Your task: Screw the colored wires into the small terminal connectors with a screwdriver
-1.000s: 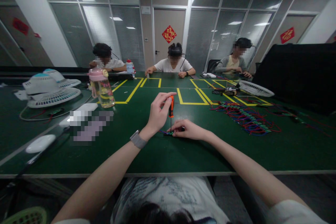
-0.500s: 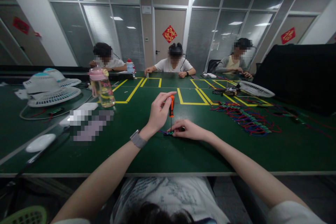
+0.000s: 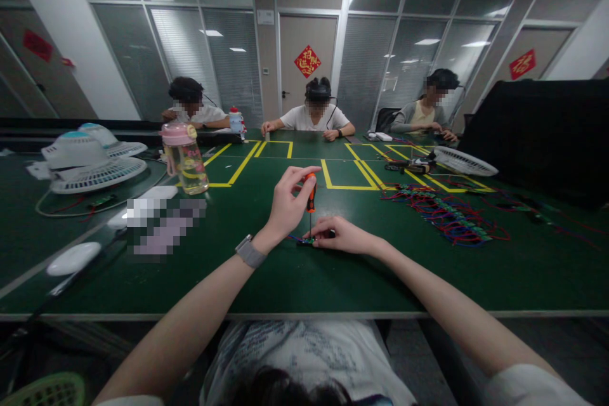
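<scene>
An orange and black screwdriver (image 3: 311, 200) stands upright over the table, its tip down at a small circuit board (image 3: 307, 242) with thin wires. My left hand (image 3: 289, 198) is closed on the handle, thumb against its side and index finger stretched across its top. Low beside the shaft, my right hand (image 3: 339, 234) pinches at the board's right side with its fingertips. These fingers partly cover the board, and the exact spot under the tip is too small to make out.
Right of my hands lies a row of wired circuit boards (image 3: 451, 214). At left stand a drink bottle (image 3: 186, 162), white fans (image 3: 95, 162) and a white oval device (image 3: 75, 259). Yellow tape (image 3: 349, 188) marks the green table (image 3: 266, 285). Several people sit across; a black box-like shape (image 3: 547, 139) rises at right.
My left thumb and fingers have shifted very slightly around the screwdriver handle. The screwdriver stays upright on the board, and my right hand holds its place.
</scene>
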Motion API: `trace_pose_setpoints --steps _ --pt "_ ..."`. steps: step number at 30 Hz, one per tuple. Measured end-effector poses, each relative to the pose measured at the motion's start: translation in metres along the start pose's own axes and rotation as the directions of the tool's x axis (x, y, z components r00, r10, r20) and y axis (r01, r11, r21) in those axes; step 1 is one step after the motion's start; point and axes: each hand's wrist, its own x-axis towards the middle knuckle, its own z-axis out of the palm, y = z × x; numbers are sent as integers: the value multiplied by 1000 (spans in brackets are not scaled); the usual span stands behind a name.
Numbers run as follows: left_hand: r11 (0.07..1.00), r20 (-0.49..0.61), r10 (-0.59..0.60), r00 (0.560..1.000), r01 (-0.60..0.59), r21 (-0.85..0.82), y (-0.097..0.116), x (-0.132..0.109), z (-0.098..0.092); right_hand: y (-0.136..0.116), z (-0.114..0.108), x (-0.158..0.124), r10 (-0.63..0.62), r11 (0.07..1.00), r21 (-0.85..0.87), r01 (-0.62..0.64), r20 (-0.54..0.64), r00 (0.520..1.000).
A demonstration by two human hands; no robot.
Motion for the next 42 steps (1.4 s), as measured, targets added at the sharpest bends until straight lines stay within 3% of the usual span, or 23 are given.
trace_pose_setpoints --steps 33,42 --pt "999 6 -29 1000 29 -15 4 1 0 -3 0 0 4 1000 -6 -4 4 1000" --pt "997 59 -36 998 40 -68 2 0 0 -4 -1 0 9 1000 -3 -9 4 1000"
